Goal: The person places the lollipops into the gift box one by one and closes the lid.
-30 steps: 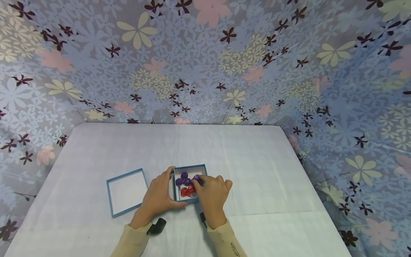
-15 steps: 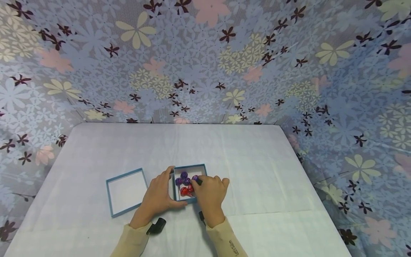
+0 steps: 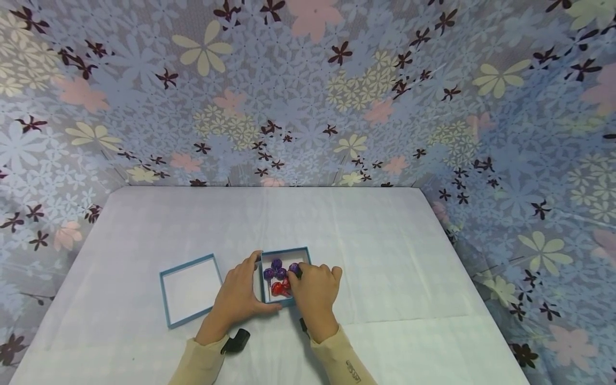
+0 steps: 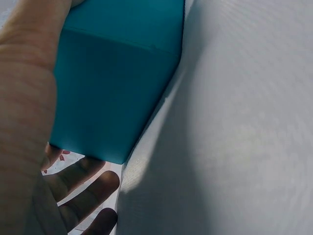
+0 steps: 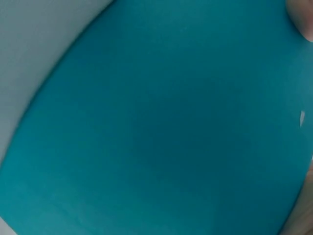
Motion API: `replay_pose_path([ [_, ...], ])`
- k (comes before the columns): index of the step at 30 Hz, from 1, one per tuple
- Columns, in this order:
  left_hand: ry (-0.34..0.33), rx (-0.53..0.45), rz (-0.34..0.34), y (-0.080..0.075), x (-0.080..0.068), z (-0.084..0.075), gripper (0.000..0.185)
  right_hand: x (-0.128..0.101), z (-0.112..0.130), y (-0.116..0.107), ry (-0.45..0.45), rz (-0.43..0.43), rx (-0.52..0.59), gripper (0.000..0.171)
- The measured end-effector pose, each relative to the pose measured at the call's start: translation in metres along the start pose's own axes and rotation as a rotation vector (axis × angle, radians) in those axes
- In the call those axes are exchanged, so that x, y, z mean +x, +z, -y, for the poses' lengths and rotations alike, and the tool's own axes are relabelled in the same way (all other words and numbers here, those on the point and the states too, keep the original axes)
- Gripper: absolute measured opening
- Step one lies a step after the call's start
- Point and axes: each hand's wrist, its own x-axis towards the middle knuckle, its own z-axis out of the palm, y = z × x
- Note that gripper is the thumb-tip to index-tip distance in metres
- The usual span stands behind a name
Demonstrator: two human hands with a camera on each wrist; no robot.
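Covering the whole work area, the pale grey cloth-covered table [image 3: 366, 240] carries two small items near its front edge, between the person's forearms. The shallow teal cardboard lid with white interior [image 3: 190, 289] lies open side up to the left, just beside the left hand [image 3: 236, 297] and apart from the box. The small square teal cardboard box [image 3: 285, 251] sits directly between the two hands, its sides roughly parallel to the table edges; being square, it has no marked long axis, and its opening faces up. The left hand holds the box by its left wall, thumb curled along the near edge and fingers reaching to the far corner; the left wrist view confirms the palm flat against the teal side. The right hand [image 3: 315, 291] rests on the right wall, fingertips bent down into the opening and pinching a round purple foil-wrapped sweet [image 3: 294, 267]. This sweet lies ahead of the right knuckles, nearer the right hand. More purple foil sweets [image 3: 274, 269] occupy the far half of the box and red foil sweets [image 3: 278, 287] the near half, all touching.
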Motion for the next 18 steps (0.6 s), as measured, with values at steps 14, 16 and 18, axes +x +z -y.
replay_pose_path([
  [14,0.000,0.013,-0.015,0.0016,-0.0003,0.0003,0.137,-0.0012,-0.0018,0.0004,-0.020,-0.057,0.044,0.027],
  [16,0.000,0.015,-0.014,0.0011,-0.0003,0.0000,0.137,-0.0015,-0.0022,0.0005,-0.018,-0.056,0.045,0.027],
  [18,-0.001,0.012,-0.013,0.0009,-0.0003,-0.0003,0.137,-0.0017,-0.0027,0.0008,-0.017,-0.055,0.049,0.027],
])
